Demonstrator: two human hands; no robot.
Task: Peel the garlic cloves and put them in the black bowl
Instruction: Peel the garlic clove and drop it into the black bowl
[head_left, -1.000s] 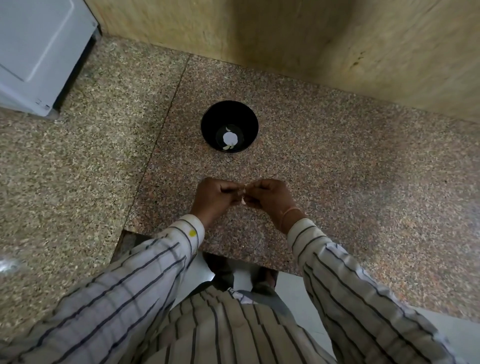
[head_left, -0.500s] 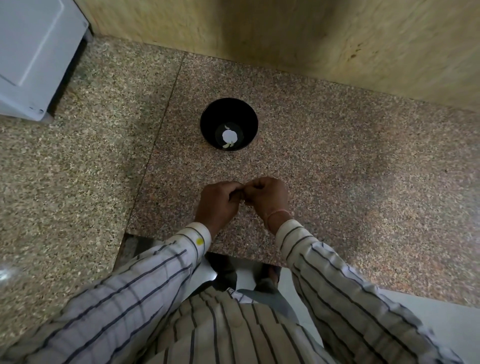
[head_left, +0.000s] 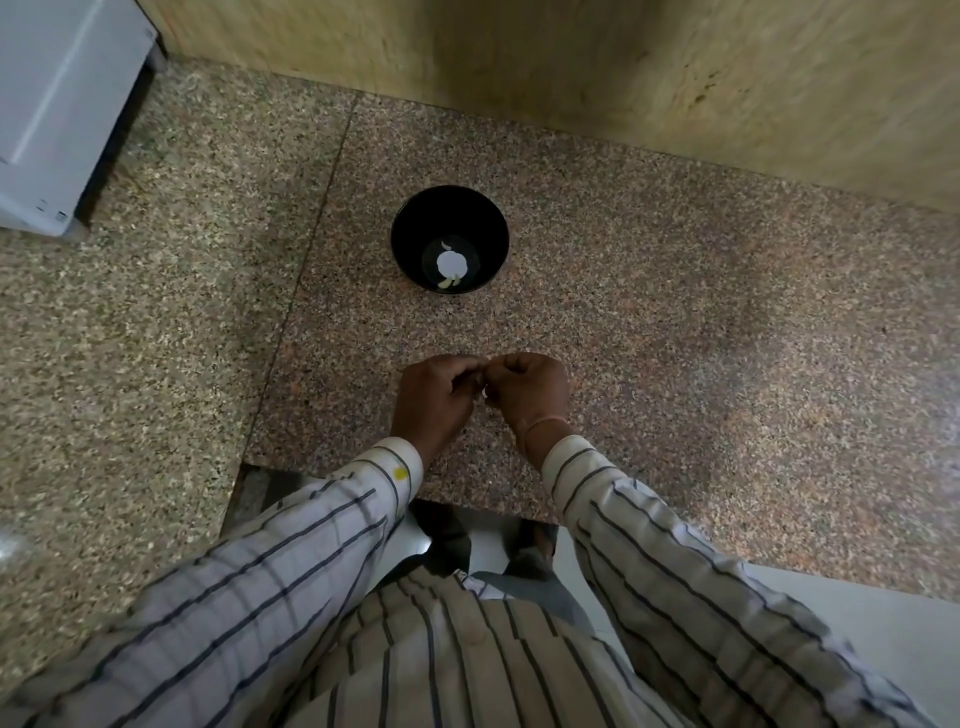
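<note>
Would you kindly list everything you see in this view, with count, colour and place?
black bowl: one, black, on the pink slab beyond the hands
garlic bulb: one, white, in the bowl's bottom
peeled pieces: one or two, pale yellow, in the bowl against the bulb's near side
garlic clove: one, whitish, mostly hidden, pinched between both hands
counter: pink-brown granite slab, greyer slab to its left
wall: beige stone, behind the counter
appliance: one, white, far left corner
floor: white, lower right
sleeves: two, white with dark stripes
left hand: fingers curled on the clove
right hand: fingers curled on the clove
</note>
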